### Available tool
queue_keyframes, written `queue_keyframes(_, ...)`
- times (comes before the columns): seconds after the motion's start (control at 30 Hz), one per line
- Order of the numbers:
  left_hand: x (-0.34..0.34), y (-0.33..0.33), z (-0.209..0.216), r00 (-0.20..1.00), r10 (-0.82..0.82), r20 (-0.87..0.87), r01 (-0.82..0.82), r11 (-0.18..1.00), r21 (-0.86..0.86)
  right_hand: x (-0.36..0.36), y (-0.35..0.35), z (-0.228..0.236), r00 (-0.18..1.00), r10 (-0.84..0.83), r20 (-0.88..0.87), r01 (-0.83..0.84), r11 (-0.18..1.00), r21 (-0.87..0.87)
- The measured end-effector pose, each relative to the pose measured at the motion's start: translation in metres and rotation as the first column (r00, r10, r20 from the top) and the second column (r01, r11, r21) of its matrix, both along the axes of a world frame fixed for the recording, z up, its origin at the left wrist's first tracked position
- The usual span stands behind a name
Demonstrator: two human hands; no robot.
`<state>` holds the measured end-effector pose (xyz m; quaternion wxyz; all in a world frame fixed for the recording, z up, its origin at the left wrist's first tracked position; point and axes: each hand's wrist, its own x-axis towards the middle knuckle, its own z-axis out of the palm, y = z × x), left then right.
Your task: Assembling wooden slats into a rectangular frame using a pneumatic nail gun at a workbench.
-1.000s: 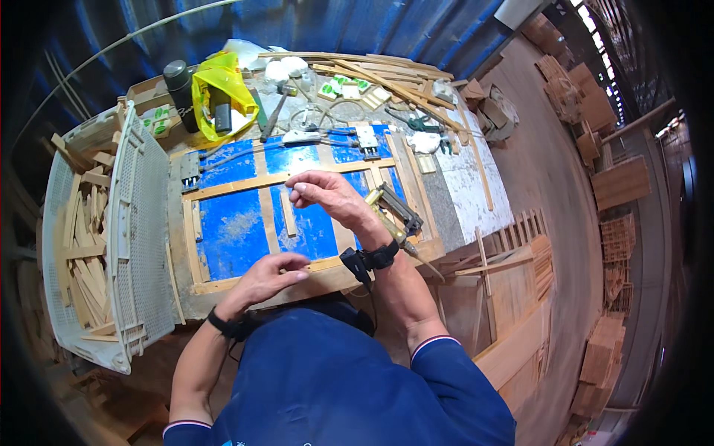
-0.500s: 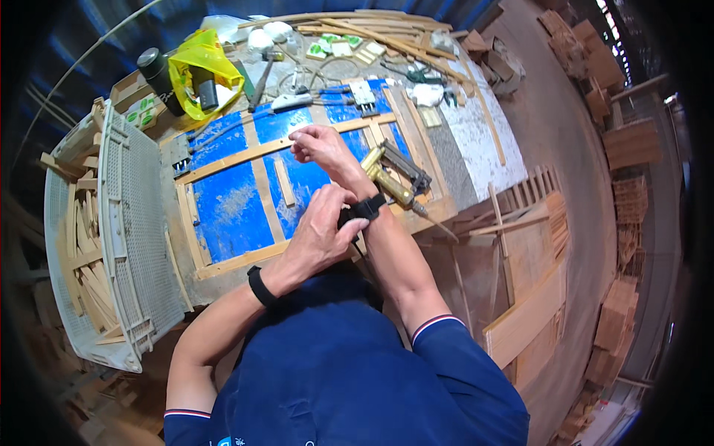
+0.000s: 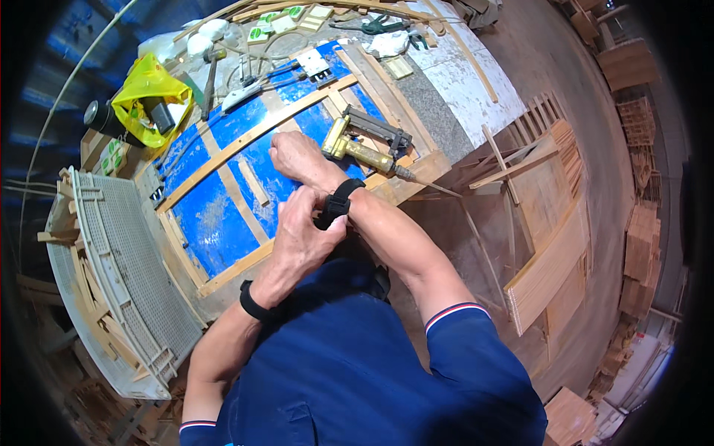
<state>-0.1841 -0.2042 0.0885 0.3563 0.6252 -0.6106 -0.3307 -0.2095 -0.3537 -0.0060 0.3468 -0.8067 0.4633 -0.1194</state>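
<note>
Fingers of the left hand are closed on the right wristband, thumb below and fingertips above, apparently pinching the small dark box attached to it; the exact contact is partly hidden by the hand itself. Head view: band is black, wrapped around the right wrist just above the near edge of the bench, close to the middle of the field. Right hand is curled into a loose fist, back upward, over the blue panel; cannot tell whether anything lies inside the curl. Left wrist carries a similar black band, the left wristband. Panel is edged and crossed by pale wooden strips, with a short strip lying on the blue, left of the right hand. Nail gun, brass-coloured with a dark magazine, lies just right of the right hand, apart from it, hose trailing off the bench edge. White perforated basket at left contains wood offcuts. Beyond the panel: yellow plastic bag, hammer to its right, dark flask to its left. Pale sheet covers the bench's far right part.
</note>
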Motion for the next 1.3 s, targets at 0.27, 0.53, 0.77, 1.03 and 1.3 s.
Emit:
queue_keyframes(0.27,-0.005,-0.009,0.017,0.784,0.078,-0.616,0.111,0.959,0.262,-0.009,-0.009,0.009,0.956,0.094,-0.278,-0.109,0.993,-0.041)
queue_keyframes(0.53,0.026,-0.028,-0.006,0.996,-0.036,0.079,0.033,0.999,0.039,0.006,-0.011,0.006,0.874,0.182,-0.451,-0.230,0.972,-0.054)
queue_keyframes(0.77,0.055,-0.032,-0.024,0.888,0.110,0.446,-0.043,0.986,-0.159,0.023,-0.004,-0.021,0.941,0.008,-0.340,-0.016,1.000,-0.022)
queue_keyframes(1.03,0.080,-0.024,-0.033,0.830,0.236,0.505,-0.022,0.919,-0.394,0.038,0.056,-0.009,0.468,-0.739,0.485,0.064,0.576,0.815)
queue_keyframes(1.3,0.083,-0.010,-0.059,0.967,0.116,0.227,-0.081,0.985,-0.155,-0.045,0.114,0.015,0.944,0.269,0.192,-0.170,0.894,-0.414)
